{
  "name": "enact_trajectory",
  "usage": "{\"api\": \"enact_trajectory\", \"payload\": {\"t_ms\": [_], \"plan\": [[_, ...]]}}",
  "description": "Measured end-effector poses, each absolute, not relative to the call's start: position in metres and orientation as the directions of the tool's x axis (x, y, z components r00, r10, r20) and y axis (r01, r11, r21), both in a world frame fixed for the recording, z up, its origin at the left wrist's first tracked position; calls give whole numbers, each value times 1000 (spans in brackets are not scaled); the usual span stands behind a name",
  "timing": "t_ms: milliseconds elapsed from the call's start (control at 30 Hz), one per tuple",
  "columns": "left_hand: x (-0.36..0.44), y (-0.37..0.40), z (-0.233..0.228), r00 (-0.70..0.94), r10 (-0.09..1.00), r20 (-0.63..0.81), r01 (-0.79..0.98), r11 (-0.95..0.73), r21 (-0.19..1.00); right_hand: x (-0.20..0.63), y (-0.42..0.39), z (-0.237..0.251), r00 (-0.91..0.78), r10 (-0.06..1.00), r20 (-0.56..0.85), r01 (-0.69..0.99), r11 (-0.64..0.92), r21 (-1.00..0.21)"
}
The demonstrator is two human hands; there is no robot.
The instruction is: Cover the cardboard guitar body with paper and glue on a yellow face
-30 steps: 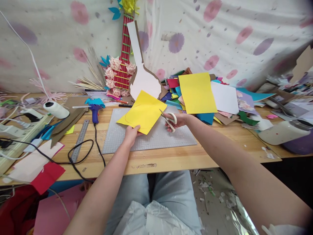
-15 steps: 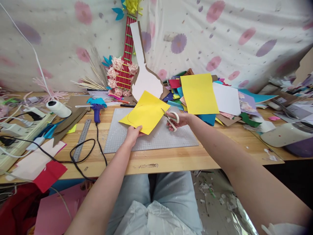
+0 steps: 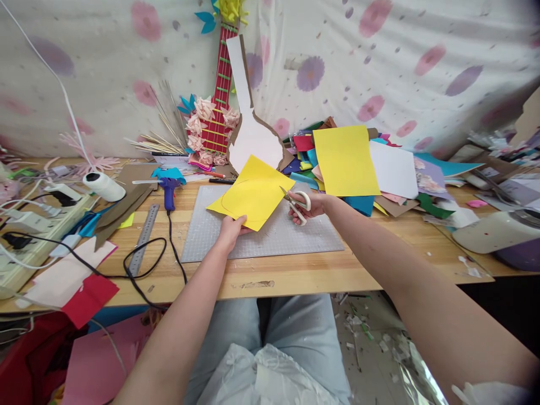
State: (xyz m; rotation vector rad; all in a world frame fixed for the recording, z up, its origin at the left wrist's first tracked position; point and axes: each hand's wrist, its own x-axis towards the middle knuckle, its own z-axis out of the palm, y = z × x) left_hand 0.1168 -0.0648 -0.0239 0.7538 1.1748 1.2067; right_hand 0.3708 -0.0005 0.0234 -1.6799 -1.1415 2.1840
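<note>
Sheet [image 3: 255, 194]: bright yellow, being held at a slant over the grey mat [image 3: 194, 242], lying like a lopsided diamond. Its longer sides seem to be running from near-left to far-right.
Sheet's corners: one is pointing away toward the white cutout [image 3: 255, 140], one is aiming at the near edge of the table [image 3: 304, 275], and two are sticking out left and right. The left one is looking kinda thin and sharp.
Sheet's look: plain colour, bending a little, with a thin dark curve showing on its left part and a fainter line near the bottom corner.
Left hand [image 3: 231, 232]: pinching the sheet's near-left edge, thumb pressing on top, fingers tucking underneath.
Scissors [image 3: 293, 201]: long axis slanting, tips pointing left and away, pale handles sitting to the right and nearer. Tips are overlapping the sheet's right side; can't tell if they're biting in.
Right hand [image 3: 312, 207]: fingers wrapping round those handles; can't tell exactly how they're sitting in the loops.
Back row: red guitar [image 3: 215, 135] is standing just beside the cutout, wearing pink flowers.
Left side: glue gun [image 3: 169, 194] and ruler [image 3: 143, 239] are lying near the mat.
Right side: spare yellow paper [image 3: 346, 163] is resting on a colourful heap.
</note>
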Motion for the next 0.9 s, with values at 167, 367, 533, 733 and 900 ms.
{"api": "enact_trajectory", "payload": {"t_ms": [167,367,533,733,900], "plan": [[116,-65,-23,-52,960,-276,-314,247,917,371,0,24,-358,546,-757,298,-702,-647],[116,-66,-22,-54,959,-278,-315,248,916,372,0,28,-371,537,-758,320,-692,-647],[117,-65,-22,-64,959,-277,-310,245,919,376,3,25,-384,538,-750,322,-683,-655],[117,-66,-20,-67,958,-279,-302,246,921,374,2,27,-384,524,-760,337,-687,-644],[117,-66,-21,-70,958,-280,-312,245,918,372,1,29,-388,524,-759,341,-683,-646]]}}
